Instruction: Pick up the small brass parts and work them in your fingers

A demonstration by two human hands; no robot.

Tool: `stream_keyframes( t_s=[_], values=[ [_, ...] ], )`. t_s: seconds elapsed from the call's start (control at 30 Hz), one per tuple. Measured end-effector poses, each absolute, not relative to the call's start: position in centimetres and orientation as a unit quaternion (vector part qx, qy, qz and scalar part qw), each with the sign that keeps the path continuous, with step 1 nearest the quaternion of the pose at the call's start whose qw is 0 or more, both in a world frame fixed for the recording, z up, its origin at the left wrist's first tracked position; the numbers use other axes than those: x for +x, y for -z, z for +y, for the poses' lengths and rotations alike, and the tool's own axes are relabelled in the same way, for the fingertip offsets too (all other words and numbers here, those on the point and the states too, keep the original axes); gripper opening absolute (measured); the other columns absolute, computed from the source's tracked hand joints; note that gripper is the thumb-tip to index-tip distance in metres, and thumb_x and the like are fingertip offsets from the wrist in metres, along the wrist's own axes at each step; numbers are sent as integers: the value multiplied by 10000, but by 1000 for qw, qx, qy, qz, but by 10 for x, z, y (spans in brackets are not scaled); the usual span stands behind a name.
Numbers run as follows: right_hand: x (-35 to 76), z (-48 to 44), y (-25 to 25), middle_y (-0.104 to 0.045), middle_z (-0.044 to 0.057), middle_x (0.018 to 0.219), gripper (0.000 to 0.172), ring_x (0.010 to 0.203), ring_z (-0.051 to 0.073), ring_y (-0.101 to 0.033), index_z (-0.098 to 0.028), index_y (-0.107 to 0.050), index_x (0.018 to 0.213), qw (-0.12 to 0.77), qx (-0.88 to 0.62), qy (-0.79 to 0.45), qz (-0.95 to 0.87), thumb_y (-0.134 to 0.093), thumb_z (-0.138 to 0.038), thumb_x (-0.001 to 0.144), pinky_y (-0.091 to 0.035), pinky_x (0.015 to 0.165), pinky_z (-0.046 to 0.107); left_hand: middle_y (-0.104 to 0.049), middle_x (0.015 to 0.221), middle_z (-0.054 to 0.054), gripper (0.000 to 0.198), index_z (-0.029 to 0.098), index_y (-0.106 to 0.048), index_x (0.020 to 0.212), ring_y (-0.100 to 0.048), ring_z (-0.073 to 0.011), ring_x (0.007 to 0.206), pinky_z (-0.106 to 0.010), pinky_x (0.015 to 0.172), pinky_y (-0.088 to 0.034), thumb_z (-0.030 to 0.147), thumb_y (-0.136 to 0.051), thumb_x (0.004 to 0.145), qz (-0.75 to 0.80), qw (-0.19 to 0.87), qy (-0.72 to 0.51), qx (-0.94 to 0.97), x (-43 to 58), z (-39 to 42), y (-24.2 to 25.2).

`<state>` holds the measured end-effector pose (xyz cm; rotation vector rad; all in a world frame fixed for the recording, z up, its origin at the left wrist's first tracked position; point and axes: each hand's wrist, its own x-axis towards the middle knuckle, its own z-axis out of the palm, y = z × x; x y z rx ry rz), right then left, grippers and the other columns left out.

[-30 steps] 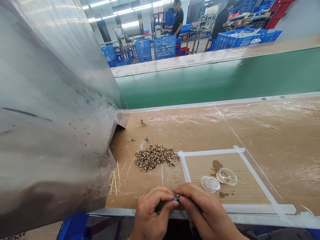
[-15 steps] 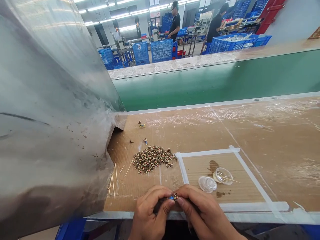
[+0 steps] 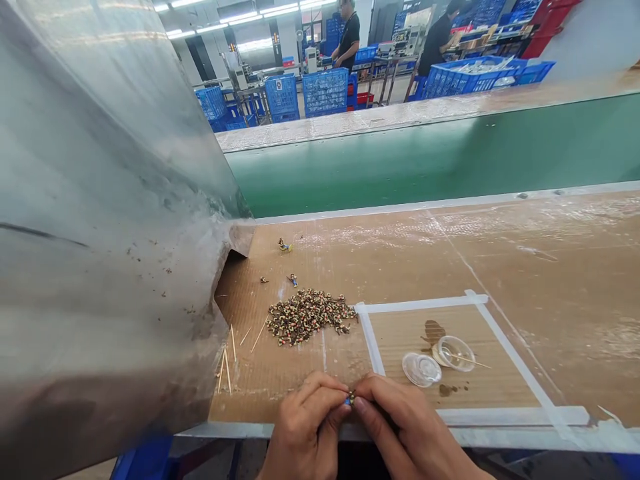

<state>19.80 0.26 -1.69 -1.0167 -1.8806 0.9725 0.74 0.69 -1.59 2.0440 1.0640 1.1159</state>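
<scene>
My left hand (image 3: 306,417) and my right hand (image 3: 395,420) meet at the fingertips near the front edge of the cardboard-covered bench (image 3: 450,267). Pinched between them is a tiny component (image 3: 351,399) with a blue part, too small to identify. A heap of small multicoloured components (image 3: 307,317) lies just beyond my hands, with a few strays further back, such as one small blue-and-yellow piece (image 3: 285,245). To my right sit two clear plastic cups or lids (image 3: 421,369), inside a white-taped square (image 3: 423,308).
Several wooden sticks (image 3: 227,363) lie by a large curved metal sheet (image 3: 100,233) filling the left side. A green conveyor belt (image 3: 430,157) runs behind the bench. Beyond it, two people (image 3: 347,33) stand among blue crates (image 3: 325,92) and machines.
My hands stay together at the small component, with slight shifts of the fingers. The scene has tilted slightly with my head.
</scene>
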Motion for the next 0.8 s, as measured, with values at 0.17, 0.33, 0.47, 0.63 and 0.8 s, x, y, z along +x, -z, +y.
stream_keyframes(
  t_s=[0.17,0.33,0.47,0.63,0.8],
  values=[
    [198,1,20,-659,-1,857,224,751,150,-621,-224,-583,987,373,-406,-373,-746,-404,-223,1120,-462,689,259,-736,892,-54,184,197,-659,996,-729,-141,765,-198,689,-584,50,-551,979,400,248,-412,780,10,7,14],
    [196,2,18,-656,-5,835,248,722,144,-623,-225,-574,973,384,-405,-358,-749,-387,-245,1134,-457,663,251,-735,892,-53,234,202,-632,1004,-732,-151,759,-209,671,-592,0,-542,928,405,214,-407,790,11,6,18],
    [198,3,17,-654,-9,834,234,728,146,-623,-228,-568,975,372,-411,-361,-750,-390,-216,1127,-458,680,251,-728,886,-61,245,198,-627,1004,-726,-156,756,-216,659,-585,-12,-527,924,405,208,-409,791,12,6,20],
    [196,4,23,-688,18,863,261,760,156,-654,-212,-598,978,371,-403,-380,-745,-386,-235,1128,-478,698,259,-733,877,-58,249,196,-642,989,-729,-149,745,-207,651,-588,-12,-521,924,410,210,-408,788,8,6,17],
    [203,14,12,-705,43,856,354,692,152,-652,-170,-673,1029,357,-410,-335,-769,-434,-404,1143,-530,625,259,-793,854,-40,186,264,-727,1021,-790,-176,714,-218,625,-651,219,-547,1036,418,230,-423,770,11,9,39]
  ],
)
